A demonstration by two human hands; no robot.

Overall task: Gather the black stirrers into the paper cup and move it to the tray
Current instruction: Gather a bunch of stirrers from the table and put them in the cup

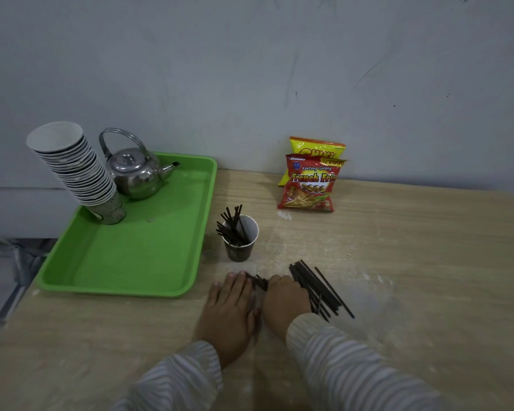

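Note:
A paper cup point(240, 247) stands upright on the wooden table, just right of the green tray point(125, 259), with several black stirrers point(233, 226) leaning in it. More black stirrers point(321, 287) lie loose in a pile on the table at the right. My right hand point(285, 301) is curled over the left end of that pile, fingers closed around a few stirrers whose tips poke out toward the left. Flat on the table beside it lies my left hand point(230, 307), fingers together, fingertips touching those stirrer tips.
On the tray stand a tilted stack of paper cups point(74, 170) and a metal kettle point(137, 170). Two snack bags point(309, 185) lean on the wall behind the cup. The table's left edge drops off beside the tray.

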